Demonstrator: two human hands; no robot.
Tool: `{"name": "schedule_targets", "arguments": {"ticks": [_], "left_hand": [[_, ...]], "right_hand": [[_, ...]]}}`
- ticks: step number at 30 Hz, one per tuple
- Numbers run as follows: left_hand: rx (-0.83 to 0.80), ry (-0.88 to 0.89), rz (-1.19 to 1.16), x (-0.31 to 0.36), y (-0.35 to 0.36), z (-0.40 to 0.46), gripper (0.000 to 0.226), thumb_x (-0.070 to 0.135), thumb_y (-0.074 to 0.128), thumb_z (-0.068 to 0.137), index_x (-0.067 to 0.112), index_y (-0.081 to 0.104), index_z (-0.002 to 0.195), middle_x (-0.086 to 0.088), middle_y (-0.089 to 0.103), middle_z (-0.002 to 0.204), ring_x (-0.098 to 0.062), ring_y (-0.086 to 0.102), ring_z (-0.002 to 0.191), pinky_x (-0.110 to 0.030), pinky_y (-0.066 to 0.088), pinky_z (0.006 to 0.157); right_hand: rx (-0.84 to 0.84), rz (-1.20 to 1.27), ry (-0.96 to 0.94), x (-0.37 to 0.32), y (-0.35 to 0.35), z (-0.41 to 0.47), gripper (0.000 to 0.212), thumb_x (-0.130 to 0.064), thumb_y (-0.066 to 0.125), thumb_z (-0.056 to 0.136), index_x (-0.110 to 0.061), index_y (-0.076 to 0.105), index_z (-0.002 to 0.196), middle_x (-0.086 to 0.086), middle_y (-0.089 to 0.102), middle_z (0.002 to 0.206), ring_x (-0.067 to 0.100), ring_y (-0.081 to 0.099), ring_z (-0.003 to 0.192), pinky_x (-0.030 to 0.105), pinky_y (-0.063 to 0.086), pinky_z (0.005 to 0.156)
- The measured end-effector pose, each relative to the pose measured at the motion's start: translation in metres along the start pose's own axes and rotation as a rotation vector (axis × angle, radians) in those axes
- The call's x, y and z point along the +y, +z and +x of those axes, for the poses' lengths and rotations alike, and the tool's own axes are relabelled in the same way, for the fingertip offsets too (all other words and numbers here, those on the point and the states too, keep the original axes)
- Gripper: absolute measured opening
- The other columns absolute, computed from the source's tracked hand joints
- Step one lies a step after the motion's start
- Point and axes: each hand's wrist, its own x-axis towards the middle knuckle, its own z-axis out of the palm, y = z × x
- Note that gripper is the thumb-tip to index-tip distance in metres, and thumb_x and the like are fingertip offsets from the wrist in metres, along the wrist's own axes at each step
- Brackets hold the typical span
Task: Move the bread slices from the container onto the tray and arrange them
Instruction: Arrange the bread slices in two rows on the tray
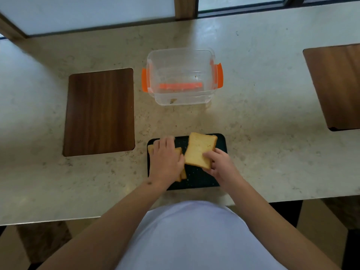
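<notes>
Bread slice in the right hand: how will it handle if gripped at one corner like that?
The bread slice, pinched by the right hand near one corner, looks flat, so probably light and fairly self-supporting. Crumbs on the tray suggest it sheds and may tear under a hard pinch.

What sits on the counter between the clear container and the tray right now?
Nothing: in the head view the counter between the clear container and the tray is bare.

Left hand (165,160) lies flat on bread slices (180,152) at tray (196,180) left. Right hand (220,164) grips one slice (198,149) over tray right. Clear container (182,75) behind holds only crumbs
</notes>
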Motion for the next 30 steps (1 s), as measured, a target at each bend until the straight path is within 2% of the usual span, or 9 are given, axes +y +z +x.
{"name": "schedule_targets", "arguments": {"ticks": [4, 11, 14, 16, 18, 20, 22, 24, 30], "left_hand": [[-0.162, 0.042, 0.257, 0.01, 0.017, 0.003, 0.072, 0.057, 0.07, 0.074, 0.015, 0.045, 0.127, -0.009, 0.052, 0.124, -0.03, 0.044, 0.115, -0.043, 0.039, 0.091], [-0.192, 0.11, 0.316, 0.0, 0.02, -0.001, 0.05, 0.034, 0.069, 0.073, 0.016, 0.052, 0.116, -0.012, 0.05, 0.125, -0.033, 0.041, 0.116, -0.045, 0.037, 0.096], [-0.011, 0.134, -0.045, 0.004, 0.012, -0.007, 0.036, 0.02, 0.066, 0.084, 0.012, 0.06, 0.119, -0.009, 0.054, 0.125, -0.024, 0.045, 0.12, -0.039, 0.041, 0.101], [0.057, 0.004, -0.471, 0.015, 0.003, -0.011, 0.021, 0.009, 0.062, 0.088, 0.016, 0.062, 0.109, -0.001, 0.059, 0.11, -0.01, 0.056, 0.1, -0.027, 0.05, 0.086], [-0.058, -0.301, -0.866, 0.029, -0.006, -0.013, 0.012, 0.016, 0.064, 0.09, 0.02, 0.059, 0.101, -0.001, 0.064, 0.102, -0.01, 0.066, 0.086, -0.026, 0.057, 0.075], [-0.273, -0.536, -1.176, 0.041, -0.007, -0.014, 0.021, 0.028, 0.071, 0.089, 0.02, 0.059, 0.104, -0.005, 0.07, 0.103, -0.013, 0.073, 0.085, -0.028, 0.061, 0.072], [-0.376, -0.549, -1.241, 0.048, -0.004, -0.014, 0.025, 0.028, 0.075, 0.088, 0.019, 0.061, 0.107, -0.004, 0.073, 0.104, -0.013, 0.074, 0.088, -0.025, 0.06, 0.07], [-0.35, -0.539, -1.187, 0.05, -0.002, -0.014, 0.021, 0.018, 0.074, 0.089, 0.022, 0.062, 0.106, -0.001, 0.073, 0.102, -0.012, 0.072, 0.09, -0.021, 0.057, 0.067], [-0.358, -0.535, -0.962, 0.036, 0.003, -0.015, 0.029, 0.012, 0.069, 0.092, 0.017, 0.059, 0.118, -0.001, 0.067, 0.103, -0.015, 0.067, 0.094, -0.027, 0.059, 0.072]], "right_hand": [[0.155, 0.037, -0.024, 0.002, -0.017, -0.001, 0.012, -0.015, 0.06, 0.094, -0.023, 0.061, 0.103, 0.009, 0.066, 0.114, 0.025, 0.067, 0.103, 0.035, 0.058, 0.075], [0.111, 0.064, -0.013, -0.001, -0.017, 0.0, 0.021, -0.007, 0.062, 0.091, -0.026, 0.058, 0.101, 0.006, 0.064, 0.118, 0.024, 0.065, 0.107, 0.033, 0.059, 0.071], [0.042, 0.177, 0.007, 0.002, -0.015, -0.002, 0.023, -0.002, 0.062, 0.092, -0.021, 0.06, 0.105, 0.009, 0.066, 0.12, 0.025, 0.068, 0.107, 0.034, 0.06, 0.073], [-0.032, 0.333, 0.002, 0.004, -0.014, -0.004, 0.026, -0.001, 0.061, 0.092, -0.015, 0.061, 0.114, 0.01, 0.07, 0.119, 0.023, 0.072, 0.102, 0.033, 0.061, 0.075], [-0.087, 0.473, -0.023, 0.006, -0.014, -0.006, 0.033, 0.001, 0.06, 0.092, -0.011, 0.06, 0.123, 0.008, 0.073, 0.114, 0.022, 0.073, 0.098, 0.033, 0.061, 0.078], [-0.129, 0.53, -0.057, 0.007, -0.016, -0.008, 0.038, 0.001, 0.061, 0.092, -0.011, 0.059, 0.128, 0.009, 0.074, 0.113, 0.023, 0.072, 0.102, 0.034, 0.06, 0.083], [-0.162, 0.489, -0.08, 0.008, -0.017, -0.011, 0.037, 0.0, 0.063, 0.09, -0.012, 0.06, 0.125, 0.008, 0.075, 0.111, 0.024, 0.071, 0.104, 0.034, 0.059, 0.086], [-0.142, 0.374, -0.097, 0.011, -0.021, -0.013, 0.033, -0.001, 0.067, 0.089, -0.013, 0.062, 0.12, 0.006, 0.076, 0.108, 0.023, 0.072, 0.105, 0.033, 0.059, 0.085], [0.169, -0.065, -0.212, 0.016, -0.049, -0.015, 0.04, -0.013, 0.07, 0.091, -0.015, 0.056, 0.129, 0.006, 0.063, 0.12, 0.019, 0.066, 0.111, 0.033, 0.058, 0.087]]}}
